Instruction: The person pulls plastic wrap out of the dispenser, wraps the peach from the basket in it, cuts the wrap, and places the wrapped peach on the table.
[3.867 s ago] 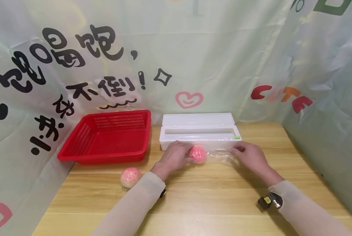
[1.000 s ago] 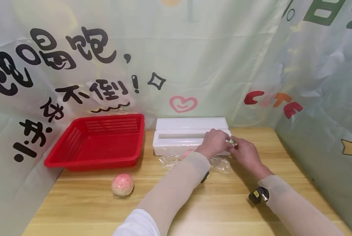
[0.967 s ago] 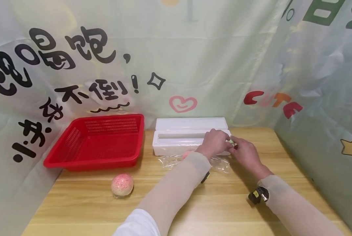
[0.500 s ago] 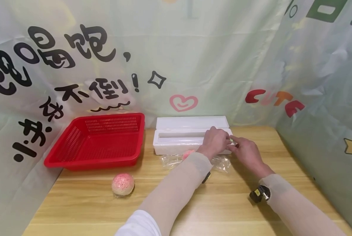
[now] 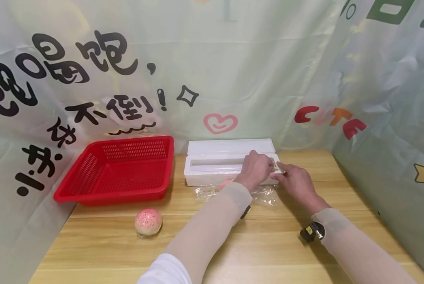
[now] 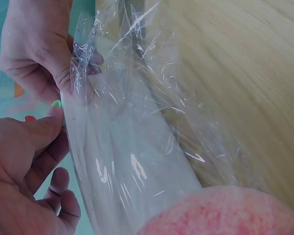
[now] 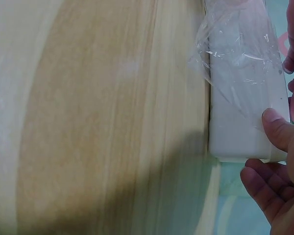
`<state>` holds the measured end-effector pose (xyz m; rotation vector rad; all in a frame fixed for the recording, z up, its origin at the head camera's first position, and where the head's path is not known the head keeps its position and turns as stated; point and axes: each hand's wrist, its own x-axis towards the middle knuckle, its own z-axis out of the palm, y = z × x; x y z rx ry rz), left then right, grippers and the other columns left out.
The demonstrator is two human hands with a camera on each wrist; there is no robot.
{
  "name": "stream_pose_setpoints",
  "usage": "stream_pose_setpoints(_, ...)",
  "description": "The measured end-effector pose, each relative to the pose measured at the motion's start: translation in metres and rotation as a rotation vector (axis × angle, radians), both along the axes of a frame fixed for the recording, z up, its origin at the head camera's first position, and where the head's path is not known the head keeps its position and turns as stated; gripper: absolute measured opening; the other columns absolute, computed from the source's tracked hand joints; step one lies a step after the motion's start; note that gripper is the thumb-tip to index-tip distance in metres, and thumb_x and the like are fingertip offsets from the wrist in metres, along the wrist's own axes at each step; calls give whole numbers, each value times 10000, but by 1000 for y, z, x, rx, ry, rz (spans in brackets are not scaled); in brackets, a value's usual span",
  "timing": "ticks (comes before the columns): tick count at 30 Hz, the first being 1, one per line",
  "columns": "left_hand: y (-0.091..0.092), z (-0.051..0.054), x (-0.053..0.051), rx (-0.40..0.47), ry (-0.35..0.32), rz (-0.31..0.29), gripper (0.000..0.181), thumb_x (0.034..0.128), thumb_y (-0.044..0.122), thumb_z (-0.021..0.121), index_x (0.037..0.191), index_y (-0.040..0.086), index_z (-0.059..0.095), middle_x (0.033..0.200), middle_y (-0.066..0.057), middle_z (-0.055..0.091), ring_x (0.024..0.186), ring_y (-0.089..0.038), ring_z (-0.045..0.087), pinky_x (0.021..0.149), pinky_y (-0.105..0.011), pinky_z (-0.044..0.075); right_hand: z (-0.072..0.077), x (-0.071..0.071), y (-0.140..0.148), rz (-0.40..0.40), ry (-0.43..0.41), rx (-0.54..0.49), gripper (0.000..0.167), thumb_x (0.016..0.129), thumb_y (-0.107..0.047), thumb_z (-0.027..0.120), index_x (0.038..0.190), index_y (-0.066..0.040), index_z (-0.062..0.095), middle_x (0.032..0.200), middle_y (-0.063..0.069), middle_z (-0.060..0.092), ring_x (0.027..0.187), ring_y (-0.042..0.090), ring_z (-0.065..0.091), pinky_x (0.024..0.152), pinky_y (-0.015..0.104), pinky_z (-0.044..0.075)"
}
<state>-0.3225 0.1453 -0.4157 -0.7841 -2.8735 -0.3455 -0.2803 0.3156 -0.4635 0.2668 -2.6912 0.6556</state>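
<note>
A white cling film dispenser [image 5: 208, 179], its lid raised, stands at the back of the table. At its right end my left hand [image 5: 255, 169] pinches the small green slide cutter [image 6: 57, 104] with thumb and fingers. Opposite it, my right hand [image 5: 299, 183] grips the dispenser's end corner, its thumb [image 7: 274, 120] pressing on the film over the front. Clear cling film [image 5: 267, 195] hangs from the dispenser onto the table. A pink speckled ball [image 6: 225, 215] lies at the film in front of the dispenser, mostly hidden behind my left forearm in the head view.
A red perforated plastic basket [image 5: 116, 197] stands left of the dispenser. In front of it, a second pink and cream ball [image 5: 148, 222] in clear wrap rests on the wooden table [image 5: 269, 248]. A printed cloth [image 5: 261, 79] hangs behind and beside the table.
Earlier my left hand held the pink ball while my right hand pulled the film. Both then came to the dispenser's right end. In the last half second my left hand has shifted slightly left.
</note>
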Motion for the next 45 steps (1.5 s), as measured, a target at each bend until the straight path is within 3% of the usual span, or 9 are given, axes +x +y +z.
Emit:
stream_pose_setpoints(16,-15,0,-4,-23,55,-24,131,996,409,724,990,388,854,852,205,771,881,-123,544,822,-268,435,0,1,-2,6,-12,-8,564,950,-261,800,1419,1,629,1063,244,770,890,348,729,825,572,568)
stream_pose_setpoints(21,-24,-1,-6,-16,39,-43,139,1004,393,715,1006,380,854,919,208,786,897,-115,554,870,-263,428,0,0,0,-6,-34,-13,563,948,-248,802,1423,-4,625,1086,249,765,846,307,686,779,538,555)
stream_pose_setpoints(29,-37,2,-7,10,-1,-73,149,1008,368,712,1045,332,852,978,194,795,897,-97,560,883,-249,419,0,-1,1,-5,-36,-7,576,942,-246,805,1425,2,616,1179,286,734,871,324,688,820,568,556)
stream_pose_setpoints(35,-46,1,-7,9,-12,-71,158,1006,360,715,1049,301,855,975,178,799,922,-99,592,945,-258,419,0,-2,1,10,-25,-13,569,946,-250,801,1420,7,620,1162,278,742,844,307,673,782,544,552)
stream_pose_setpoints(41,-51,5,-7,17,-71,-67,167,1013,347,711,1059,272,852,1000,157,803,982,-118,630,1011,-278,423,2,-2,0,0,-44,-16,572,954,-249,792,1430,13,611,1173,282,739,924,353,704,838,568,557)
stream_pose_setpoints(45,-50,6,-7,1,-74,-85,181,1013,345,702,1093,267,845,1025,154,802,969,-129,638,986,-282,428,5,0,-1,-4,-69,-20,579,954,-252,793,1431,21,609,1096,259,760,887,328,695,801,534,556)
